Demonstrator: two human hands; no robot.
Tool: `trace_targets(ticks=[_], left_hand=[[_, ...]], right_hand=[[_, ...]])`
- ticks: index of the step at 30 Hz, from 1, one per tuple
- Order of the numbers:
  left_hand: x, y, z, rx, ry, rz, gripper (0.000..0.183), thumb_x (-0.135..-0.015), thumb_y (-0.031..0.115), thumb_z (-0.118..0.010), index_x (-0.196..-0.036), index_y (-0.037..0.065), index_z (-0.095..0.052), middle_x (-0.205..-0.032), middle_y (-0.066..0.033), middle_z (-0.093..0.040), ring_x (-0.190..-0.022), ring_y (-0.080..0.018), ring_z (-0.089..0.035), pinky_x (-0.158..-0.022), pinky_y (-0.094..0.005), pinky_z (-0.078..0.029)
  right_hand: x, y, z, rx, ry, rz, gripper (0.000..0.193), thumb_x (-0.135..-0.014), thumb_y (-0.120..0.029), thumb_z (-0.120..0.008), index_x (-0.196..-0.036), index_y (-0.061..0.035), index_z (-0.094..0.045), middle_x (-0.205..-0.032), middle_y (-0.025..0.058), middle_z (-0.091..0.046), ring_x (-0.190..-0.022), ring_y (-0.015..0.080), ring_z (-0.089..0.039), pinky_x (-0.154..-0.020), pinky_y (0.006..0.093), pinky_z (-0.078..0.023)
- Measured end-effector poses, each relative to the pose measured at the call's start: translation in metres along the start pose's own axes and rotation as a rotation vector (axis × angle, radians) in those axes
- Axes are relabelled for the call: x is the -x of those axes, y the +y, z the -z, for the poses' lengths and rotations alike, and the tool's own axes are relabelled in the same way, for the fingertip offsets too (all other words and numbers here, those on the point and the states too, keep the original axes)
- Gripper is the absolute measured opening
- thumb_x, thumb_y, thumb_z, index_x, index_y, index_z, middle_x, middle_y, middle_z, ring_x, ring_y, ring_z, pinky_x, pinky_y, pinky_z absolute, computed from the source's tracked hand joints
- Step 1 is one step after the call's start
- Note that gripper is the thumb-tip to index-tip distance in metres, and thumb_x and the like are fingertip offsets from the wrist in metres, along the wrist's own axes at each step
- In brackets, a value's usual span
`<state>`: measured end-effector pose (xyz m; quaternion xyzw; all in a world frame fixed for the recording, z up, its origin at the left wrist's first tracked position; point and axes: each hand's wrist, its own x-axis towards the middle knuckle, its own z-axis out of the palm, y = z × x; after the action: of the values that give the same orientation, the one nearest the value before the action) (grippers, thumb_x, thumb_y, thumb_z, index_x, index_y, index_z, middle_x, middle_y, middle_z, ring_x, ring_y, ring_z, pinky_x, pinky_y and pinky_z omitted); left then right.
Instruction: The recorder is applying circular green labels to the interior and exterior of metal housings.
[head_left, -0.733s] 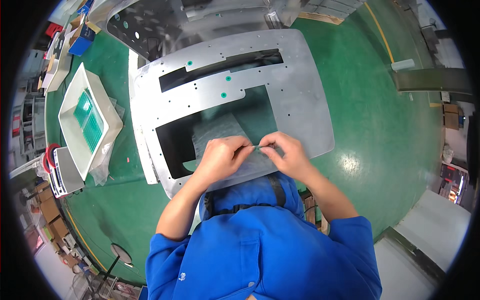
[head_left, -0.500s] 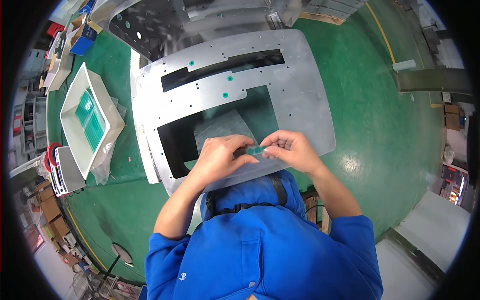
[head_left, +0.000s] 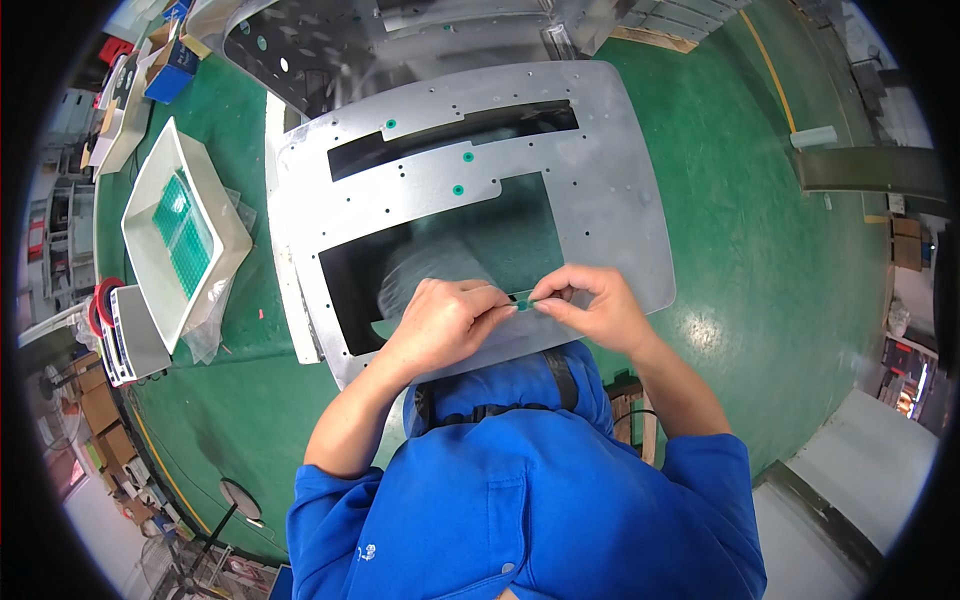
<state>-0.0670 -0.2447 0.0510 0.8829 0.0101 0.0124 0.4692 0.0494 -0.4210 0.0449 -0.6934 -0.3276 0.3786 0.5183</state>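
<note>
In the head view, we see our left hand (head_left: 448, 318) and right hand (head_left: 598, 303) with thumbs and forefingers nearly closed, pinching a small green piece (head_left: 523, 304) between them, probably at its edges because it is so thin. It is above the near part of the grey metal panel (head_left: 622, 190), while the white tray (head_left: 232, 236) with green sheets (head_left: 184, 236) sits well apart at left, perhaps leaving the panel unobstructed.
</note>
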Motion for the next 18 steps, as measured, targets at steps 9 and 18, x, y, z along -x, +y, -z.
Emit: trace_targets(ticks=[9,18], left_hand=[[-0.006,-0.011,-0.011,0.091,-0.007,0.031,0.011,-0.075,0.01,-0.063,-0.072,-0.001,-0.061,-0.062,-0.0123,-0.057,-0.051,-0.0252,-0.053,-0.048,-0.032,-0.041],[-0.013,-0.009,-0.013,0.139,-0.002,0.048,0.013,-0.076,0.011,-0.063,-0.072,-0.001,-0.06,-0.061,-0.0127,-0.057,-0.051,-0.0255,-0.052,-0.048,-0.0331,-0.041]], right_hand=[[0.002,0.006,-0.005,0.537,0.161,0.467,0.011,-0.07,-0.001,-0.063,-0.079,-0.0037,-0.057,-0.081,0.0047,-0.061,-0.074,0.0226,-0.057,-0.066,0.0322,-0.044],[0.003,0.009,-0.002,0.406,0.172,0.336,0.01,-0.073,-0.001,-0.061,-0.08,-0.0046,-0.055,-0.082,0.0059,-0.06,-0.076,0.0227,-0.057,-0.067,0.0329,-0.044]])
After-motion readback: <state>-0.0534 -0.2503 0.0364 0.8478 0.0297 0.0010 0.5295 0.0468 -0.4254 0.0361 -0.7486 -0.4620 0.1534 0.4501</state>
